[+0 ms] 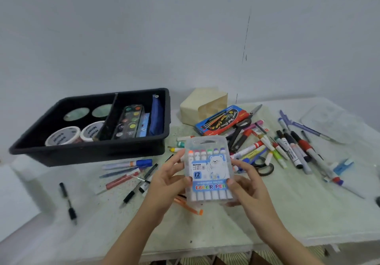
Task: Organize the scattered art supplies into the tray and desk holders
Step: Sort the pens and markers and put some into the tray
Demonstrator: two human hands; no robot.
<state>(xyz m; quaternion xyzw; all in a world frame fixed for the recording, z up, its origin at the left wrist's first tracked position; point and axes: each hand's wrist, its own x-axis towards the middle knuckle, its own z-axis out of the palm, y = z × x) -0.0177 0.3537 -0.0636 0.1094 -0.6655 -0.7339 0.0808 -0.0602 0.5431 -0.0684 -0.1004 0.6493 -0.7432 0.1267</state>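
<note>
Both hands hold a clear plastic case of colour pens [207, 170] upright above the table's middle. My left hand [166, 179] grips its left edge and my right hand [244, 184] grips its right edge and lower corner. The black tray [90, 151] stands at the back left, holding paint tubs [63, 137], a watercolour palette [128, 124] and a blue pouch [157, 118]. A cream desk holder [197, 108] lies on its side behind the case. Loose markers [292, 149] lie scattered at the right, and pens [127, 170] lie left of my hands.
A blue and red brush box [220, 121] and scissors [240, 133] lie by the holder. A second pair of black scissors [265, 167] lies right of the case. An orange pen [189, 206] sits under my hands. A black pen [68, 202] lies far left. A clear lid [333, 118] sits at the back right.
</note>
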